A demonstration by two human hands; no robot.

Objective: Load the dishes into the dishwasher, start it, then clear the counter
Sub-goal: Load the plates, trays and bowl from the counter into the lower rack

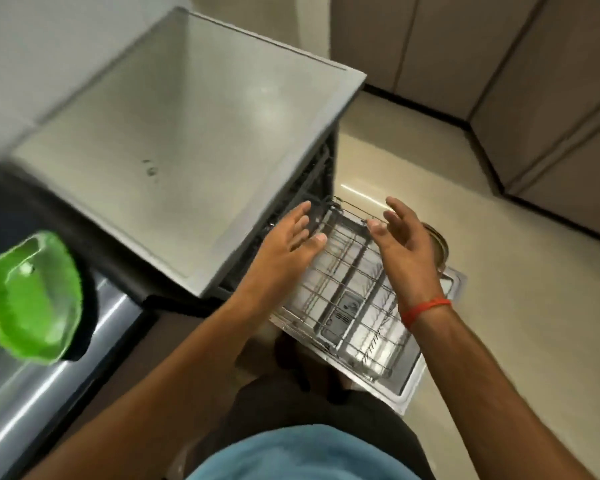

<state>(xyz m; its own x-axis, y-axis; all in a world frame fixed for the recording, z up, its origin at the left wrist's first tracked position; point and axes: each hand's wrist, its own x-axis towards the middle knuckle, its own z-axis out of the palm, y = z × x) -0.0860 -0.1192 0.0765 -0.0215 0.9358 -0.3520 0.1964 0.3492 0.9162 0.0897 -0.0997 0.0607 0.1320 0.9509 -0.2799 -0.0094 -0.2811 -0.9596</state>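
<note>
Head view: both hands hover spread-fingered, holding nothing, over the wire rack (340, 296) pulled out on the dishwasher (426, 344) door; left hand (291, 240) seemingly just touches it, right hand (404, 242) tilts palm-inward.

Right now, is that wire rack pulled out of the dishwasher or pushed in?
Pulled out: the wire rack sits over the lowered door, outside the dishwasher.

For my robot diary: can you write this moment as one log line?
left hand: open | right hand: open | rack: pulled out, looks empty | green bowl: in sink
</note>
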